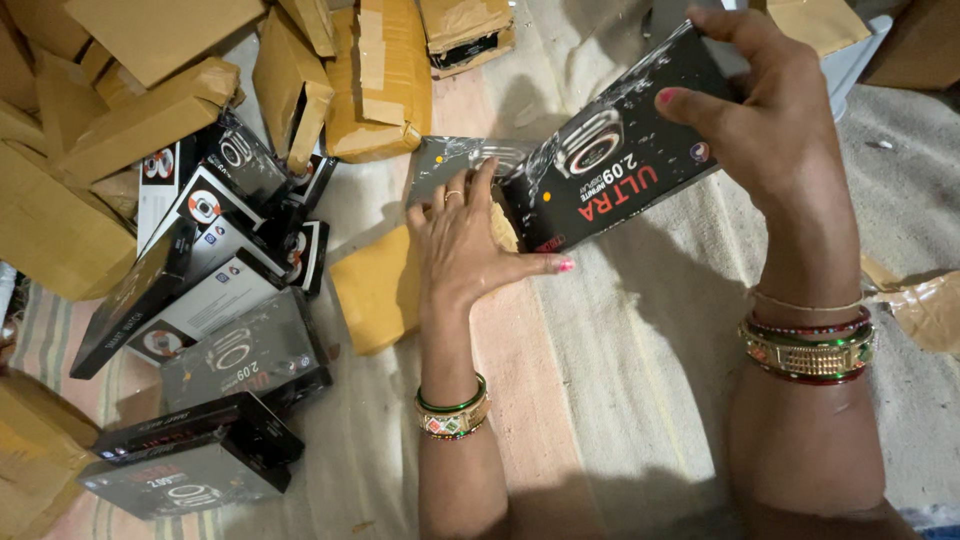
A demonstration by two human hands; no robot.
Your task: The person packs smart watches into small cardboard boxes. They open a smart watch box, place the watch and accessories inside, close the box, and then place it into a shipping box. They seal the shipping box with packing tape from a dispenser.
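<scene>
Head camera looks down on 2 bare hands working over a cloth-covered floor (620,340). Right hand (775,120) holds a long black smartwatch box (610,160) by its upper end, the thumb on the printed front face and the other fingers curled over the top edge. This box is tilted, raised above the cloth, in the upper middle of the view. Left hand (465,245) lies flat with fingers spread quite wide, palm down, pressing on a brown paper parcel (375,285) just beside the lower end of the black box; the fingertips touch or almost touch that end, I cannot tell which. A grey flap or sleeve (455,160) shows behind the left fingers. Both wrists carry coloured bangles (810,350).

At the left lies a loose pile of similar black watch boxes (215,300), some overlapping each other. Around them and along the top are many brown wrapped parcels (375,80). A piece of crumpled brown tape (925,305) lies at the right edge.
</scene>
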